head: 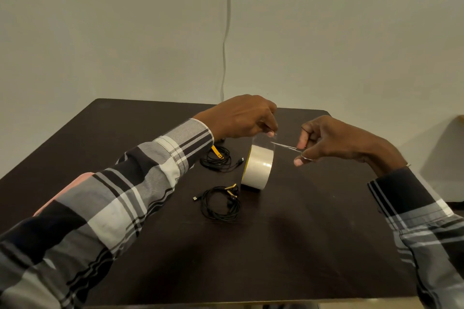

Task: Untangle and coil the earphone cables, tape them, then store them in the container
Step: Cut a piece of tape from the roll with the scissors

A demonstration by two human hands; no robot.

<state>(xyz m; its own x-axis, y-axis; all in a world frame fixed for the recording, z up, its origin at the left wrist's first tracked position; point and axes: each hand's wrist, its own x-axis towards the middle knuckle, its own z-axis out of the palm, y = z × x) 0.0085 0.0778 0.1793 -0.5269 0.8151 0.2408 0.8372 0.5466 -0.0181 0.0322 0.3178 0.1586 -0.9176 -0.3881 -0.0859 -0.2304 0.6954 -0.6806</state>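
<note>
A roll of clear tape [258, 167] hangs just above the dark table [150, 246] by a pulled-out strip. My left hand [241, 118] pinches the free end of that strip above the roll. My right hand [329, 140] grips small scissors [288, 147], whose blades point left and reach the strip. Two coiled black earphone cables lie on the table: one with a yellow tab [217, 158] left of the roll, one with gold earbuds [221, 203] in front of it. No container is in view.
A pale wall stands behind the table, with a thin grey cable [227, 32] running down it. A light wooden edge [460, 118] shows at the far right. The table's front edge runs along the bottom of the view.
</note>
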